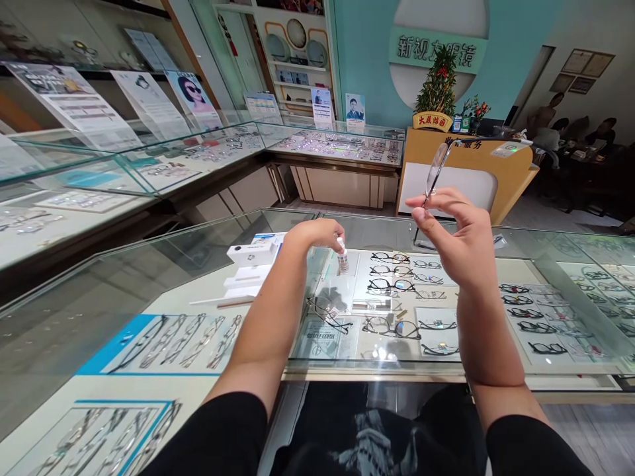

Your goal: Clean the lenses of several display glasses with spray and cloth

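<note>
My right hand (pixel 454 228) is raised above the glass counter, its thumb and fingers pinching a pair of thin dark-framed eyeglasses (pixel 436 168) held upright on edge. Over the counter's far side, my left hand (pixel 322 233) bends downward with its fingers around the top of a small white and pink bottle (pixel 342 259). The bottle is upright at the glass top. Two pairs of glasses, one dark pair (pixel 330 316) and another pair (pixel 391 326), are near the counter's front edge between my arms.
Rows of glasses (pixel 391 285) show in the glass counter (pixel 377 370). White boxes (pixel 253 254) are at its left part. Behind are more display cases (pixel 342 147), a wooden reception desk (pixel 516 168) with a plant (pixel 437 86), and people seated at the far right.
</note>
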Action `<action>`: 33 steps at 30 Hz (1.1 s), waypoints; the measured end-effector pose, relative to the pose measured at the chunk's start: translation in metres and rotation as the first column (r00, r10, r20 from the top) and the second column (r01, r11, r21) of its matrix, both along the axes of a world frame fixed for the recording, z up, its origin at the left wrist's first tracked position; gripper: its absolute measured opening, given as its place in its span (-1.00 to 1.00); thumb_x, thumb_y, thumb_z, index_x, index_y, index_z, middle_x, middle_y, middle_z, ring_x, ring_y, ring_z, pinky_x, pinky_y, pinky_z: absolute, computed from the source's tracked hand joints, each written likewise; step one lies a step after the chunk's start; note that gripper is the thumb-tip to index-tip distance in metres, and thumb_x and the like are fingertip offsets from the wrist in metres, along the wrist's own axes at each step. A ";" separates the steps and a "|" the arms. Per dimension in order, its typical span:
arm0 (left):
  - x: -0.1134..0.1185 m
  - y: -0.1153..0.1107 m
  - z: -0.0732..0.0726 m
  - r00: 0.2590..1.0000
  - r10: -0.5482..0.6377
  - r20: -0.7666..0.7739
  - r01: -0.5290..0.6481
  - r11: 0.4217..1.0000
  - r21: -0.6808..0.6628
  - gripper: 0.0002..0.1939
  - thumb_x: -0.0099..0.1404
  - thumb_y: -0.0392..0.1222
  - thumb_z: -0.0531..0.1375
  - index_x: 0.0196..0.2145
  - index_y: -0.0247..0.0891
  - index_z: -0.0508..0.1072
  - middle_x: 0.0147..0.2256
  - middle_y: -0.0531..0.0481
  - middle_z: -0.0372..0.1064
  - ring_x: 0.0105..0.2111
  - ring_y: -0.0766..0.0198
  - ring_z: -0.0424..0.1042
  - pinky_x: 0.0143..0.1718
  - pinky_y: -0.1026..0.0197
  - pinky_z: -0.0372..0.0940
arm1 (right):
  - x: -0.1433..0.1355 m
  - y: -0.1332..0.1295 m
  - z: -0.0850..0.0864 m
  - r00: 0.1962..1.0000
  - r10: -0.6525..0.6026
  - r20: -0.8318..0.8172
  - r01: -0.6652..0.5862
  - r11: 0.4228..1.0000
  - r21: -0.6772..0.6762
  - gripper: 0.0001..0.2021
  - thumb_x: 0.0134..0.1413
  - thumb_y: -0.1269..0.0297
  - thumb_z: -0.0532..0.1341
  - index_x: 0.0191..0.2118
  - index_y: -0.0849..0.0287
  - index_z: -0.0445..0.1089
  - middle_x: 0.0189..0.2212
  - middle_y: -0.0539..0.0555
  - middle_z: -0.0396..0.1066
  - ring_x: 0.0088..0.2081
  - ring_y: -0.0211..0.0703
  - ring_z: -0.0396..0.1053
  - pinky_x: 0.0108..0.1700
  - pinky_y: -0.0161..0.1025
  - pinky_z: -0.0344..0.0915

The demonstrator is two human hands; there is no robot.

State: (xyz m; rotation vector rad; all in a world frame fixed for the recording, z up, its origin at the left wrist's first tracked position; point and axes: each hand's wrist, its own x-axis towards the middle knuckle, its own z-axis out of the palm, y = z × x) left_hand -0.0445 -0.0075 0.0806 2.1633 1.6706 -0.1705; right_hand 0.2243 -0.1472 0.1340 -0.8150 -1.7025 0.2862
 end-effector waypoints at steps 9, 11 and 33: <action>-0.008 -0.014 0.016 0.406 -0.224 0.886 -0.339 0.863 0.374 -0.52 0.02 0.14 0.51 -0.20 -0.23 0.67 -0.12 -0.11 0.60 -0.23 0.20 0.47 -0.20 0.20 0.36 | -0.005 0.008 -0.005 0.996 0.084 -0.021 -0.085 0.994 -0.072 -0.85 0.31 0.24 0.35 -0.33 0.07 0.53 -0.17 0.06 0.67 -0.09 -0.08 0.56 0.10 0.00 0.47; 0.001 -0.014 0.016 0.124 -0.288 0.950 -0.438 0.843 0.313 -0.50 0.07 0.18 0.54 -0.18 -0.21 0.66 -0.22 -0.06 0.57 -0.30 0.27 0.46 -0.25 0.24 0.36 | -0.007 0.010 -0.007 0.994 0.105 -0.013 -0.106 0.990 -0.094 -0.84 0.31 0.22 0.35 -0.34 0.07 0.52 -0.19 0.06 0.66 -0.08 -0.08 0.56 0.10 -0.01 0.45; 0.061 -0.051 0.024 -0.322 -0.288 0.902 -0.419 0.897 0.137 -0.36 0.42 0.58 0.06 -0.27 -0.10 0.30 -0.46 0.11 0.29 -0.53 0.37 0.36 -0.50 0.31 0.35 | -0.034 0.014 -0.023 0.918 0.395 0.030 -0.382 0.902 -0.199 -0.86 0.31 0.20 0.34 -0.29 0.09 0.54 -0.15 0.09 0.68 -0.05 -0.09 0.55 0.12 -0.06 0.43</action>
